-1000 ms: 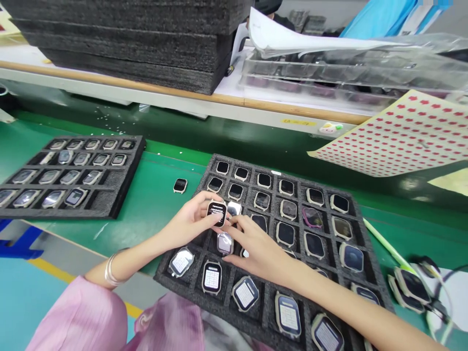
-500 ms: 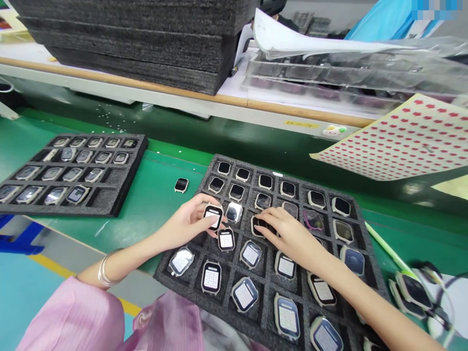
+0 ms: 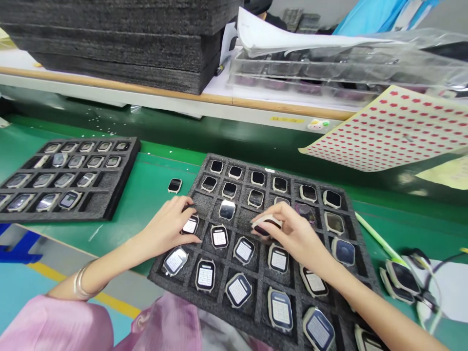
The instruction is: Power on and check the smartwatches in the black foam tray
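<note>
A black foam tray (image 3: pixel 252 317) holds rows of square smartwatches without straps, several with lit white screens. My left hand (image 3: pixel 171 222) is at its left side, thumb and fingers spread around a lit smartwatch (image 3: pixel 190 224) that sits in a slot. My right hand (image 3: pixel 292 224) pinches a dark-screened smartwatch (image 3: pixel 266 226), tilted and raised over a slot near the middle; the fingers cover part of it. Between the hands, a lit smartwatch (image 3: pixel 219 236) and a reflective one (image 3: pixel 227 209) lie in their slots.
Another foam tray (image 3: pixel 120 195) of watches lies to the left, and a single watch (image 3: pixel 174 185) on the green table. Stacked foam trays (image 3: pixel 120 53) and clear plastic trays (image 3: pixel 329 73) stand on the shelf. An arrow-sticker sheet (image 3: pixel 395 129) hangs at right, above watches with cables (image 3: pixel 402 280).
My left hand has moved left and down, and the lit smartwatch it held is now in a slot. My right hand has lifted and tilted the dark-screened smartwatch out of its slot.
</note>
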`<action>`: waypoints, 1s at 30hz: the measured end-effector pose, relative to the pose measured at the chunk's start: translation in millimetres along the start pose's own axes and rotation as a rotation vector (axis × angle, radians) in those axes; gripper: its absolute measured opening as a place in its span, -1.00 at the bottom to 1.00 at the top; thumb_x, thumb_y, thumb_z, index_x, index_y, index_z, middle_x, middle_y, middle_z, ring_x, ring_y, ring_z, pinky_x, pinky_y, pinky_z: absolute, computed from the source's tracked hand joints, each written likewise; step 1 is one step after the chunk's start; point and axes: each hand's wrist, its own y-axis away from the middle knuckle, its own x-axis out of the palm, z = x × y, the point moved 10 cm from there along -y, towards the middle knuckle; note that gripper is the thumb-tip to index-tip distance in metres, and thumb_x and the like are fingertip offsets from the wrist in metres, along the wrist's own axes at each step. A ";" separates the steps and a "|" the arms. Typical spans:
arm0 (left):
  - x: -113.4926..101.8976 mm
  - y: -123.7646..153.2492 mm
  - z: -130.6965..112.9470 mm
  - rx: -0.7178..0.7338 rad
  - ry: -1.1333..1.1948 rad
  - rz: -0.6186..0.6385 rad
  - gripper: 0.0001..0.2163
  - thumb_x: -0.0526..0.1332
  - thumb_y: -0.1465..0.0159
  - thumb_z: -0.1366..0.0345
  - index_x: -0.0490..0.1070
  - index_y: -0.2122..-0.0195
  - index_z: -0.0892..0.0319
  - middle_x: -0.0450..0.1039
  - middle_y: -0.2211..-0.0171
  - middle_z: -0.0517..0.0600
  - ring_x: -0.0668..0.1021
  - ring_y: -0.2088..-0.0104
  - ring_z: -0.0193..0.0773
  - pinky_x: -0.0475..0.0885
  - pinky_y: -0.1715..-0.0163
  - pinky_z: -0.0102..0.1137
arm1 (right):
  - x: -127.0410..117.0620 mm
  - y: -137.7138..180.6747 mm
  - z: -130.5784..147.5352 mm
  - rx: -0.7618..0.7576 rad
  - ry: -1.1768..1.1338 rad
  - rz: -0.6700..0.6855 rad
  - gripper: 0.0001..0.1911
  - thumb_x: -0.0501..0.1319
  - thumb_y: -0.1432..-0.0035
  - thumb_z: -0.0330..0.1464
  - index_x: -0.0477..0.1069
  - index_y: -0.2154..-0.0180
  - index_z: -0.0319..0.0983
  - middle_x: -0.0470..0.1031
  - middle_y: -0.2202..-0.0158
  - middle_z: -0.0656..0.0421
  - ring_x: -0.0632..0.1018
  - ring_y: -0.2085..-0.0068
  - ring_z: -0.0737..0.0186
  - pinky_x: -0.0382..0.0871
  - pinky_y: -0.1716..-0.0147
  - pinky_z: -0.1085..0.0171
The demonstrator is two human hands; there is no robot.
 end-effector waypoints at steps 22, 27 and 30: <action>40.9 -97.4 -29.1 -0.157 1.178 0.040 -0.68 0.27 -0.21 0.06 0.38 0.27 0.26 0.56 0.32 0.10 0.62 0.29 -0.17 0.49 0.23 -0.30 | -8.2 9.9 -8.1 0.148 -0.657 0.035 -0.47 0.38 -0.08 -0.33 0.39 -0.10 -0.17 0.53 0.14 0.05 0.52 0.44 0.27 0.48 0.43 0.23; 45.9 -86.8 -36.6 -0.307 1.545 0.061 -0.59 0.33 -0.19 0.13 0.36 0.04 0.30 0.49 0.42 0.00 0.55 0.45 -0.31 0.44 0.44 -0.43 | 1.4 13.6 -16.0 0.205 -0.763 0.077 -0.46 0.34 -0.13 -0.26 0.34 -0.14 -0.15 0.56 0.23 0.06 0.52 0.47 0.27 0.41 0.53 0.30; 45.7 -81.1 -45.9 -0.307 1.510 0.097 -0.55 0.30 -0.21 0.13 0.32 -0.03 0.28 0.40 0.44 -0.06 0.49 0.44 -0.33 0.40 0.50 -0.47 | 6.6 14.1 -21.8 0.232 -0.811 0.087 -0.51 0.35 -0.11 -0.27 0.40 -0.08 -0.18 0.55 0.25 0.07 0.51 0.48 0.28 0.38 0.55 0.32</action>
